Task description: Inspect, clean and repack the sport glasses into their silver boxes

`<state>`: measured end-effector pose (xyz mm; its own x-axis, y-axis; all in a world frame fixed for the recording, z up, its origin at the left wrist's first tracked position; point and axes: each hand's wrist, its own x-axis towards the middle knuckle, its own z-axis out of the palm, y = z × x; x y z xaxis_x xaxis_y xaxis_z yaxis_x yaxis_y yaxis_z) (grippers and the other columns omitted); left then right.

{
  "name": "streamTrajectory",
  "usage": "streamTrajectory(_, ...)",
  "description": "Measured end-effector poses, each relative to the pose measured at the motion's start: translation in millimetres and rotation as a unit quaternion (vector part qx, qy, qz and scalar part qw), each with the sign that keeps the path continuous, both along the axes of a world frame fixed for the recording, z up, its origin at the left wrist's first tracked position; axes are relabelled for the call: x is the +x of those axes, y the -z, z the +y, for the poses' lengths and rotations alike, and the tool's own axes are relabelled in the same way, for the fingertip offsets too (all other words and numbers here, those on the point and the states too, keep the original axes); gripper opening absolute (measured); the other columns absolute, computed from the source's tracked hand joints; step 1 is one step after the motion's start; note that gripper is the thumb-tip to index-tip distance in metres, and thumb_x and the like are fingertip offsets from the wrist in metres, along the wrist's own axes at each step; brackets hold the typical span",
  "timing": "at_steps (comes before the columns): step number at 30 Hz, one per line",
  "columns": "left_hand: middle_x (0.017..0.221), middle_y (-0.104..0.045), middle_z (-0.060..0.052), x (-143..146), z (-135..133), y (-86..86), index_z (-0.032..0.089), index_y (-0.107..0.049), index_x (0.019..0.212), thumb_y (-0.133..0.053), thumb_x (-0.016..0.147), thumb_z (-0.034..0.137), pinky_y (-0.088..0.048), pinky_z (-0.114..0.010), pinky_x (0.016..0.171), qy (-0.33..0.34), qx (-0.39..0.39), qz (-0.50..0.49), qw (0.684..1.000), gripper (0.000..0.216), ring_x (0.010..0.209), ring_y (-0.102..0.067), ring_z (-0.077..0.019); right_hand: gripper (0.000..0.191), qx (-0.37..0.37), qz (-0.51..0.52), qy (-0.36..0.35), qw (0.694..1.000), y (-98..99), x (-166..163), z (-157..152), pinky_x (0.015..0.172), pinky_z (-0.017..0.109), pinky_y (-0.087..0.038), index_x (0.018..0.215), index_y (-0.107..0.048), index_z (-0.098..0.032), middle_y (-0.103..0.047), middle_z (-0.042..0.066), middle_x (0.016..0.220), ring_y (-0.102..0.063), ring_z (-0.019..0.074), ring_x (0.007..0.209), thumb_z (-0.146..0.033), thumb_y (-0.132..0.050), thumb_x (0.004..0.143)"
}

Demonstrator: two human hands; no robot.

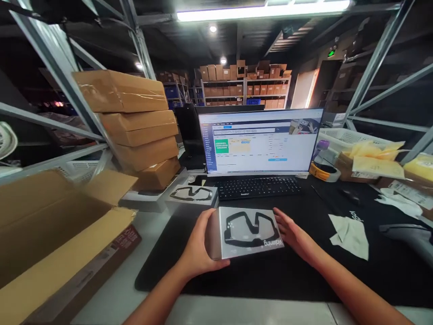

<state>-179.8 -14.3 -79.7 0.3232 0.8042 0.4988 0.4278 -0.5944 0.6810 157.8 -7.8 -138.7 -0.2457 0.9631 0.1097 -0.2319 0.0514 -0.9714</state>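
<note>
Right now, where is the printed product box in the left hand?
In the head view, the printed product box is near the centre, between the left hand and the right hand, over the desk mat in front of the keyboard.

Tube [264, 11]: on, bright white, overhead in front of me.
Lamps [213, 29]: small, round, lit, farther back.
Ceiling [252, 43]: dark, ribbed.
Frame [50, 54]: grey metal bars, both sides of me.
Rack [245, 88]: past my desk [257, 311], loaded with brown cartons [223, 91].
Pale wall [301, 90]: right of rack, bright vertical strip [311, 88]; can't tell if door or window.
Green sign [331, 53]: lit, high on my right.
</note>
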Motion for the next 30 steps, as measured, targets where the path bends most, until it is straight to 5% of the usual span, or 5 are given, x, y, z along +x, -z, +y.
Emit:
streamTrajectory(8, 0.138, -0.048, -0.015, 26, -14, -91.3, 0.023, -0.040, 0.142, -0.090, 0.051, 0.048, -0.043, -0.055, 0.110, 0.046, 0.080, 0.209, 0.974, 0.106, 0.128, -0.049, -0.0374, 0.075, -0.098, 0.041, -0.143, 0.984, -1.7, 3, 5, 0.118, 0.048, -0.031, 0.149, -0.044, -0.026, -0.051, 0.013, 0.150, -0.051, 0.0247, 0.137, -0.076, -0.031, 0.095)
streamTrajectory(13, 0.136, -0.051, -0.014, 40, -1, -128.7, 0.020, -0.049, 0.138, -0.088, 0.052, 0.054, -0.042, -0.055, 0.110, 0.009, 0.049, 0.162, 0.986, 0.101, 0.125, -0.051, -0.0364, 0.074, -0.125, 0.096, -0.134, 0.978, -6.8, 7, 7, 0.115, 0.053, -0.033, 0.140, -0.053, -0.029, -0.061, 0.012, 0.140, -0.057, 0.0277, 0.130, -0.080, -0.034, 0.091)
streamTrajectory(18, 0.146, -0.047, -0.020, 56, 22, -114.2, 0.014, -0.045, 0.143, -0.080, 0.055, 0.073, -0.036, -0.060, 0.113, -0.020, -0.086, -0.015, 0.996, 0.111, 0.134, -0.046, -0.0421, 0.084, -0.121, 0.186, -0.181, 0.958, -12.3, -1, -4, 0.112, 0.062, -0.031, 0.128, -0.065, -0.026, -0.063, 0.013, 0.136, -0.050, 0.0357, 0.135, -0.089, -0.037, 0.081)
streamTrajectory(23, 0.146, -0.043, -0.018, 79, 11, -86.1, 0.018, -0.042, 0.143, -0.085, 0.057, 0.062, -0.031, -0.058, 0.118, 0.022, -0.011, -0.027, 0.999, 0.105, 0.138, -0.042, -0.0403, 0.077, -0.166, 0.195, -0.134, 0.957, -12.7, 2, -4, 0.112, 0.065, -0.030, 0.122, -0.065, -0.021, -0.068, 0.016, 0.128, -0.057, 0.0369, 0.126, -0.083, -0.045, 0.081)
streamTrajectory(30, 0.162, -0.021, -0.021, 119, -16, -34.0, 0.026, 0.020, 0.154, -0.084, 0.065, 0.045, -0.026, -0.063, 0.120, 0.100, -0.001, -0.069, 0.993, 0.138, 0.149, -0.026, -0.0416, 0.064, -0.151, 0.256, -0.174, 0.939, -19.4, -10, -14, 0.105, 0.062, -0.042, 0.125, -0.066, -0.026, -0.067, 0.010, 0.134, -0.058, 0.0351, 0.126, -0.072, -0.037, 0.091)
